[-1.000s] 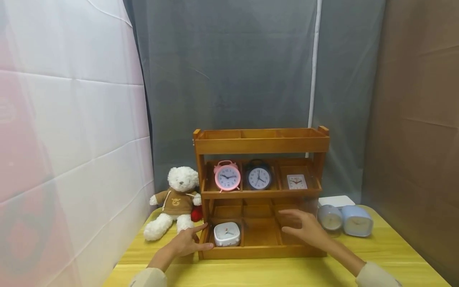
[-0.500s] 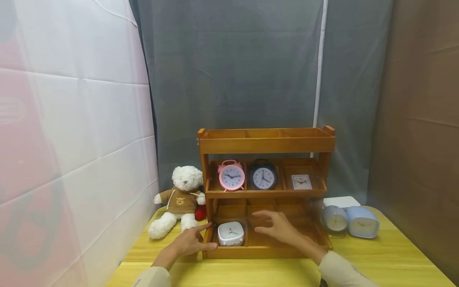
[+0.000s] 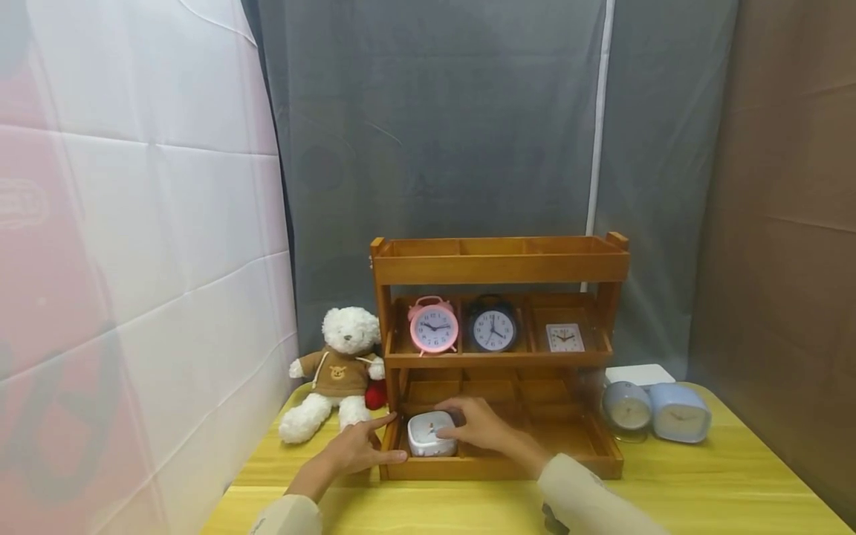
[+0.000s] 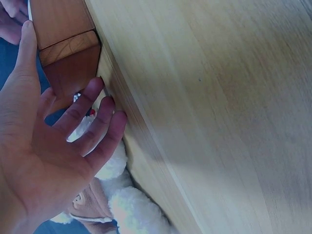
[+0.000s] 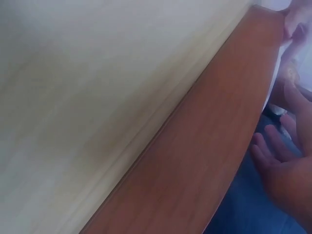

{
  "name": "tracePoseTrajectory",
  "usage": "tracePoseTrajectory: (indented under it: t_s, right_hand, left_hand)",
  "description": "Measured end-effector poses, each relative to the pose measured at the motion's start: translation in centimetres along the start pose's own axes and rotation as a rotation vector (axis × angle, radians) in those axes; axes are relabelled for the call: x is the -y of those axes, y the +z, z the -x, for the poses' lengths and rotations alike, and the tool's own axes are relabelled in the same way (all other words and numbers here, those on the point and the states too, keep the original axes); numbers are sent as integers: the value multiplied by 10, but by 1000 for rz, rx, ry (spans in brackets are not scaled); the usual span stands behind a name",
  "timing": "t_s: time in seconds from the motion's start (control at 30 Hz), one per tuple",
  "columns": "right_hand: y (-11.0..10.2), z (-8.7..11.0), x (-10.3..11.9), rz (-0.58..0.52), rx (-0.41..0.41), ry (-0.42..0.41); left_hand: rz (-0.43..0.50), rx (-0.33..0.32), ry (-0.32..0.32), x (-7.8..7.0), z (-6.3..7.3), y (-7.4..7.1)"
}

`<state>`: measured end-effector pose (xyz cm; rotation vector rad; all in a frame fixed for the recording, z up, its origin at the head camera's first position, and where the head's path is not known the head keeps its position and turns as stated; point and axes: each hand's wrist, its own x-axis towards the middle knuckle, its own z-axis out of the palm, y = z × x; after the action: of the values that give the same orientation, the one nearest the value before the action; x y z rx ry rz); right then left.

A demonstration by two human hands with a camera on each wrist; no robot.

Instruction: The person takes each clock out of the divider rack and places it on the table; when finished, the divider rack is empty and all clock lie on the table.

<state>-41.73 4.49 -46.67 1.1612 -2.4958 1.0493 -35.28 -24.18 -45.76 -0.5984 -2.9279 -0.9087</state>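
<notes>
A small white alarm clock (image 3: 421, 440) lies face up in the left compartment of the bottom tier of a wooden shelf (image 3: 508, 468). My right hand (image 3: 480, 426) is over its right side, thumb overlapping the face and index finger at the far edge. Whether it grips the clock I cannot tell; in the right wrist view the fingers (image 5: 270, 146) are apart and loosely bent. My left hand (image 3: 351, 450) rests at the shelf's lower left front corner, thumb along the front board. In the left wrist view its other fingers (image 4: 97, 129) extend beside the corner.
On the middle tier stand a pink alarm clock (image 3: 434, 329), a black one (image 3: 493, 331) and a small white square one (image 3: 565, 338). A teddy bear (image 3: 339, 375) sits left. A grey clock (image 3: 627, 409), a blue clock (image 3: 678, 413) and a white box (image 3: 640, 375) are right.
My right hand has moved left across the bottom tier, from the right compartment to the white alarm clock. The left hand keeps its place at the shelf corner. The view has shifted slightly.
</notes>
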Motion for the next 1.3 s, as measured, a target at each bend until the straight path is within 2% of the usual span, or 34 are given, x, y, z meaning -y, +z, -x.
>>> tracePoseTrajectory:
  t_s: [0.2,0.43,0.63,0.77,0.97,1.17,1.3]
  right_hand:
    - [10,-9,8,90,72,-12]
    - [9,-7,14,158,155,-10]
    - [9,-4,16,167,122,37]
    - [11,1,14,108,61,37]
    - [9,6,10,44,-11,-40]
    - [1,7,13,-128,20,-70]
    - [-2,9,16,-202,31,-76]
  left_hand:
    - [4,6,-3,1,1,0]
    - [-6,9,-4,3,-3,-1]
    - [-8,6,0,4,-4,0]
    - [7,6,5,2,-2,1]
    - [15,6,17,2,-2,2]
    - [6,15,9,5,-4,2]
    - [-6,12,-6,4,-4,1]
